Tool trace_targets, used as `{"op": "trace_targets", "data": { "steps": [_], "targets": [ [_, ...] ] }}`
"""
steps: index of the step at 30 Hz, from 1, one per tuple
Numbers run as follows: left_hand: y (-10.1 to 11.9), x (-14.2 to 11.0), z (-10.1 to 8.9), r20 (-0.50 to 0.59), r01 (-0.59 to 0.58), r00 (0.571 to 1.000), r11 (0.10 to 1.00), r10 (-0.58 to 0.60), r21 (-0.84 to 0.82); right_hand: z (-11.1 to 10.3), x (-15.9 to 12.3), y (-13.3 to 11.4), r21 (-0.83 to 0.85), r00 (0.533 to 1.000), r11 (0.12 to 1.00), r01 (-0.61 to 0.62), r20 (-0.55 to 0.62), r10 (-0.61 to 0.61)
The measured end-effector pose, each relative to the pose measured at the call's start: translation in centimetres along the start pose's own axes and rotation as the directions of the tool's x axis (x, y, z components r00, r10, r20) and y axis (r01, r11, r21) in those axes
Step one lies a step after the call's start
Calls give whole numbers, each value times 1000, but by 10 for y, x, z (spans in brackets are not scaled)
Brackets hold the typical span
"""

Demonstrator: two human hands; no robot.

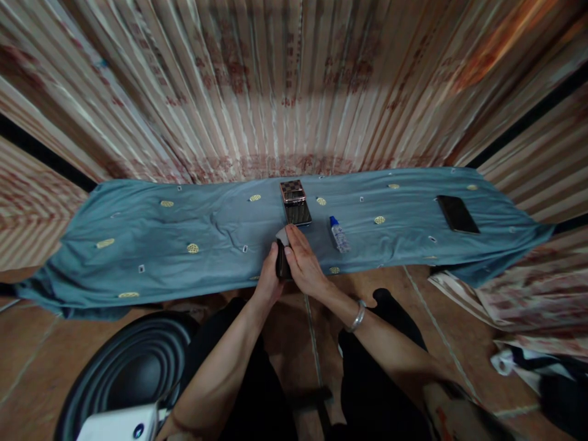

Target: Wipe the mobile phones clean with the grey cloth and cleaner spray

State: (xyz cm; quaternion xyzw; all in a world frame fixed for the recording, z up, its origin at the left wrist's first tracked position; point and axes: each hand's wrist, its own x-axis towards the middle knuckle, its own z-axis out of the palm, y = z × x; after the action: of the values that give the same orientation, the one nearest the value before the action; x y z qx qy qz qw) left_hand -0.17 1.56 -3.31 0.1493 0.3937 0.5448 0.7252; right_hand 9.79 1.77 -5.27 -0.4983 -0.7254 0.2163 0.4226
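Note:
Near the front edge of the cloth-covered table, my left hand (270,274) is closed round a dark, flat, phone-like object (283,263). My right hand (304,262) presses a small grey cloth (282,234) against that object's side and top; most of the cloth is hidden under the fingers. Just beyond my fingertips lies an unfolded flip phone (297,212), its far half checkered. Right of my hands, a small clear bottle with a blue cap (339,236) rests on its side.
A dark tablet-like slab (457,214) lies at the table's right. Blue-green patterned fabric (138,233) covers the table. Pleated curtains (275,79) hang close behind it. On the floor at left is a round black ringed object (133,367), with a white device (120,424) in front.

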Motion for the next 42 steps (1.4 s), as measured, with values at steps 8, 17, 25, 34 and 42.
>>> {"op": "trace_targets", "data": {
  "steps": [8,17,25,34,42],
  "targets": [
    [-1,10,-8,-14,-89,996,994,91,62,-1,-9,-8,-32,988,990,136,72,-133],
    [18,17,-17,-85,62,995,998,-61,17,0,-29,-28,-68,925,937,343,199,-324],
    [27,17,-11,-178,-68,982,996,57,-53,0,-33,-15,-83,935,943,323,183,-304],
    [9,13,-8,7,-5,1000,1000,5,25,-12,-14,9,-95,981,980,176,101,-166],
    [11,13,-11,-58,41,998,999,-39,29,-8,-22,-13,-87,929,933,351,156,-335]
  ]
}}
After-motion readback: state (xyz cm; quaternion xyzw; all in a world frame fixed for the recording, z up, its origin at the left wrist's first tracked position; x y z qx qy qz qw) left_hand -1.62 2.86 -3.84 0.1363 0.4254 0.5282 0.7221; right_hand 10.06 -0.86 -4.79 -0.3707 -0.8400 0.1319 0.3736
